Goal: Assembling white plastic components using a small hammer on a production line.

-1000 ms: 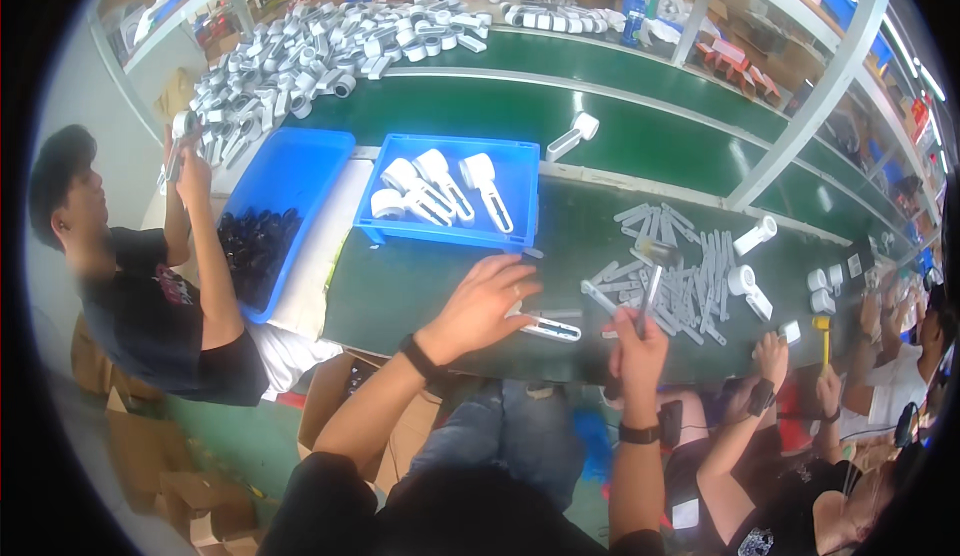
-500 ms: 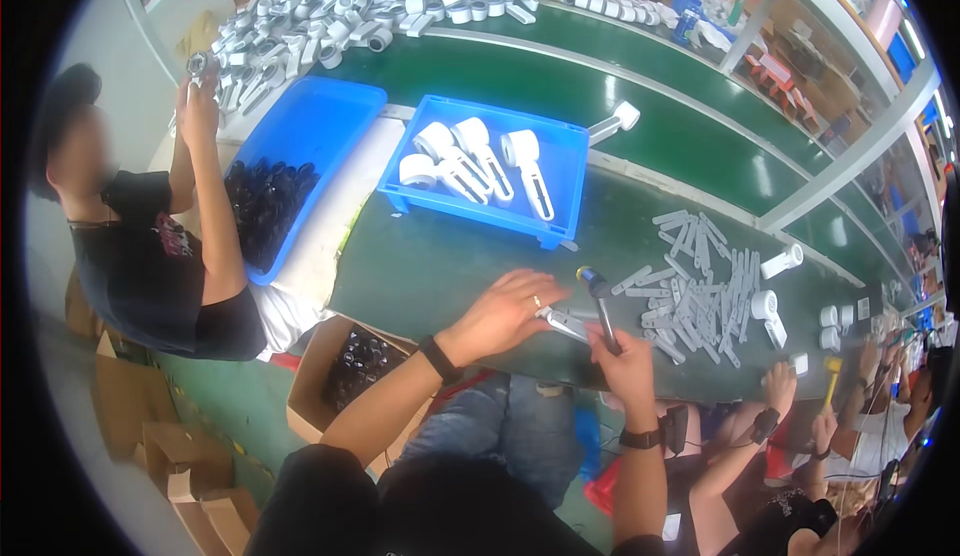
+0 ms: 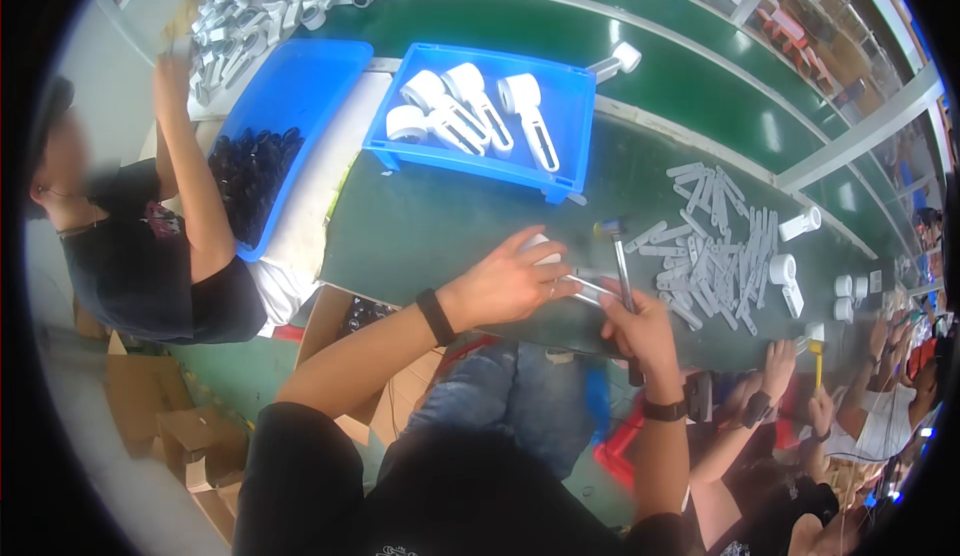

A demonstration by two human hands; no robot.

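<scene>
My left hand [image 3: 508, 284] is closed around the round end of a white plastic part [image 3: 587, 291], whose slotted handle points toward my right hand. My right hand [image 3: 645, 334] grips a hammer [image 3: 622, 264] with a slim metal shaft, held nearly upright with its head up. The hammer's shaft crosses in front of the handle's end. Whether my right fingers also touch the part, I cannot tell. Beyond my hands, several similar white parts [image 3: 520, 96] lie in a blue crate [image 3: 470, 164]. To the right, many flat grey strips [image 3: 710, 246] form a loose pile on the green table [image 3: 400, 221].
A blue tray [image 3: 325, 68] of dark pieces stands at left beside a co-worker [image 3: 130, 246]. White parts are heaped at far left. More white parts [image 3: 785, 274] lie right of the strips. At lower right, another person's hand holds a yellow hammer [image 3: 818, 361]. Cartons [image 3: 200, 426] stand on the floor.
The view has shifted, so the table sits higher. My left fingers, earlier spread flat over the part, now curl around its round end. The hammer stands more upright.
</scene>
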